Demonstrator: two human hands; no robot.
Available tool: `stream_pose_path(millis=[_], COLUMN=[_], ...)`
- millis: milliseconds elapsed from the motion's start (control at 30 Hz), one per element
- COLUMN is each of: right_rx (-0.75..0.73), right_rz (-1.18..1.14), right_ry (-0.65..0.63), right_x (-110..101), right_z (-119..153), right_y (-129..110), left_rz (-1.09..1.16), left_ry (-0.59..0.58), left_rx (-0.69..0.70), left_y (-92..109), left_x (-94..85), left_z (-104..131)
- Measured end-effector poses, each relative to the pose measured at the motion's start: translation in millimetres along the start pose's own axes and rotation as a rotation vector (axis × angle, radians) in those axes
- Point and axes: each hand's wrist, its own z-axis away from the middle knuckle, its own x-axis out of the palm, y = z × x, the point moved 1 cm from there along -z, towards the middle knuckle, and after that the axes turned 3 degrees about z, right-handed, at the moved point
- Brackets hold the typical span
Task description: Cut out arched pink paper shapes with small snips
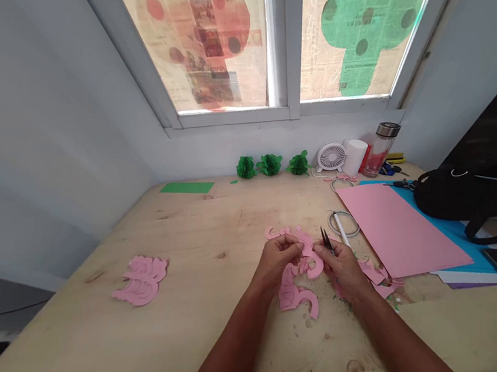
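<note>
Between my hands is a curved pink paper cutout, pinched on both sides over the table. The fingertips of my left hand are closed on its left edge. My right hand pinches the other side. Dark pointed blades of a pair of scissors stick out past its fingers; their handles are hidden, and the scissors seem to rest in that hand. Just below my left hand lies a larger pink paper offcut with a hooked end. More curly pink paper lies beyond the fingers.
Stacked wavy pink cutouts lie left. Green paper ornaments, a green strip, a small fan and a bottle line the back. Right are pink sheets, a white pen, paper scraps and a black bag.
</note>
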Motion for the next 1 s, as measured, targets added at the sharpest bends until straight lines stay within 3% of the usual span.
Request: stream_pose_path(millis=[133,400,600,1000], right_rx=[0.000,-0.048,-0.104,-0.079], right_rz=[0.040,-0.079,-0.129,-0.144], right_ry=[-0.008,0.137,0.247,0.234], right_x=[1,4,2,4], right_z=[2,3,0,1], right_y=[-4,-14,-11,-10], left_rz=[0.045,0.175,0.155,0.134], left_ry=[0.055,0.126,0.066,0.148], left_rx=[0.030,-0.008,-0.049,0.007], left_y=[-4,-4,-7,-6], left_x=[-0.2,0.8,3.5,4.8], left_z=[-3,-5,-2,-3])
